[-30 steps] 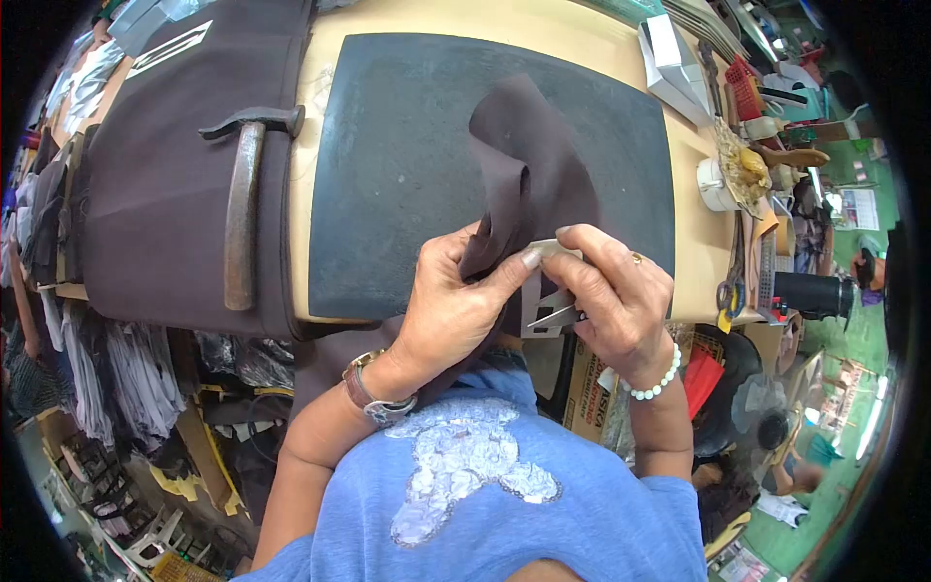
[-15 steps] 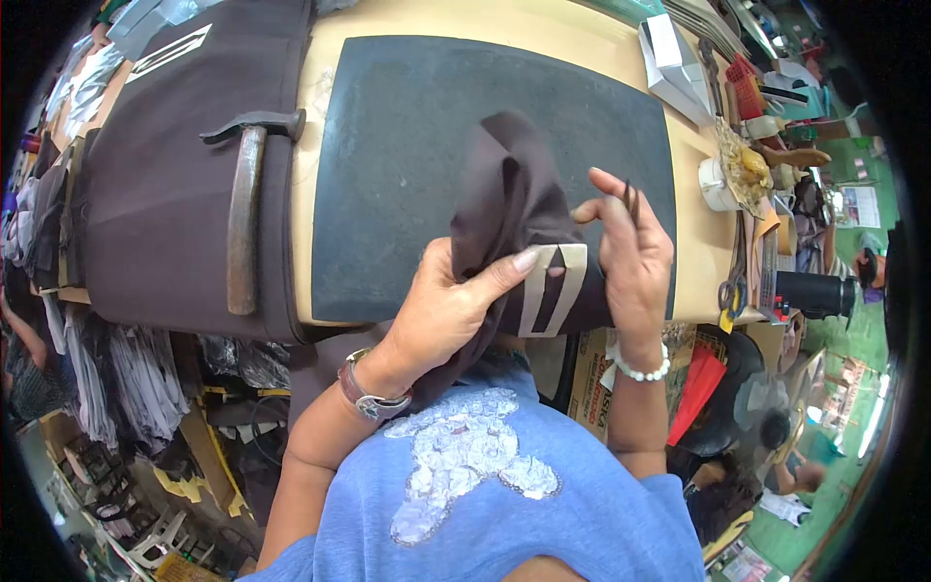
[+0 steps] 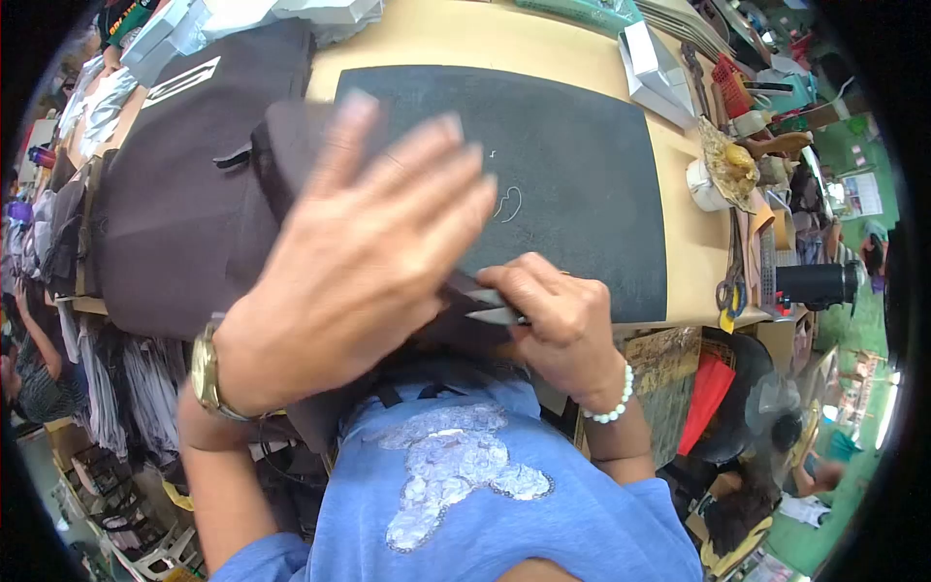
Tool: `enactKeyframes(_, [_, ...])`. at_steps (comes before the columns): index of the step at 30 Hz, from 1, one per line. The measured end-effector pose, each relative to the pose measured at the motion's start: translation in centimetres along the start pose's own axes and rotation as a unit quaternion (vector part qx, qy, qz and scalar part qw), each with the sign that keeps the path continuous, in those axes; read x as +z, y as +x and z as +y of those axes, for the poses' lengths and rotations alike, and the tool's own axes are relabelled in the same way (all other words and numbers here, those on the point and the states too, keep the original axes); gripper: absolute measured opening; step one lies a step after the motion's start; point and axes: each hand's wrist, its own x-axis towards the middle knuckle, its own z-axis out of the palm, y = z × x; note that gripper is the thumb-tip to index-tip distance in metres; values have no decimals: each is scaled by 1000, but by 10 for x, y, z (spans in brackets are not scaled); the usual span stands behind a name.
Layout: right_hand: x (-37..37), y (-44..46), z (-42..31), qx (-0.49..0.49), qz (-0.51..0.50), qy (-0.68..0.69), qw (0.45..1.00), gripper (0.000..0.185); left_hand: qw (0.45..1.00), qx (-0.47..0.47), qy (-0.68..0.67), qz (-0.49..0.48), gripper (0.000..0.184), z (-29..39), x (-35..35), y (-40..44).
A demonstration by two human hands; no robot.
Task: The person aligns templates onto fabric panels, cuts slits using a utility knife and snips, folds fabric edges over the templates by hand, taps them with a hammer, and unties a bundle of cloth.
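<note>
My left hand (image 3: 364, 257) is raised over the dark brown fabric (image 3: 175, 213), blurred, its fingers spread and nothing visible in it. Lower right, my right hand (image 3: 558, 315) is closed around small metal snips (image 3: 497, 308), whose pointed blades show to the left of the fingers. Dark fabric lies beside and under the blades. A loose piece of pale thread (image 3: 510, 204) rests on the black mat (image 3: 582, 184). Most of the hammer is hidden behind the fabric and my left hand; only part of its head (image 3: 233, 157) shows.
At the back right are a white box (image 3: 659, 68), a white cup (image 3: 705, 184) and scissors (image 3: 732, 286). A black cylinder (image 3: 815, 284) lies beyond them. Plastic-wrapped items (image 3: 175, 39) sit at the back left, near another person's arm (image 3: 113, 48).
My left hand has let go of the fabric, risen and opened. The fabric has shifted left, across the hammer. My right hand has moved left and down with the snips; thread now shows on the mat.
</note>
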Motion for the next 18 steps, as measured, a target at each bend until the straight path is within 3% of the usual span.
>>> enactKeyframes(1, [2,4,-4,-25,13,5,1000,24,993,49,-4,-107,58,-1,-1,5])
enactKeyframes(2, [2,6,-8,-36,34,-3,999,23,956,39,-36,-288,39,-4,-3,13])
enactKeyframes(5, [-2,7,0,-31,88,24,995,26,926,-120,-35,-356,29,-23,-22,11])
enactKeyframes(7, [0,-2,18,18,129,47,990,32,940,-247,25,-233,23,-60,-48,-16])
enactKeyframes(8, [-4,-6,22,60,134,62,987,32,966,-247,73,-30,17,-83,-58,-45])
enactKeyframes(10, [1,-20,42,116,166,111,973,34,891,-338,297,50,18,-165,-94,-107])
enactKeyframes(12, [11,-34,55,229,200,214,928,33,809,-494,314,48,20,-228,-135,-176])
enactKeyframes(13, [15,-37,57,282,214,264,897,32,778,-560,283,38,21,-248,-153,-206])
enactKeyframes(15, [18,-39,61,291,230,272,888,31,756,-635,151,41,23,-251,-168,-232])
enactKeyframes(18, [21,-41,61,299,243,277,880,31,747,-639,-166,83,27,-220,-133,-218])
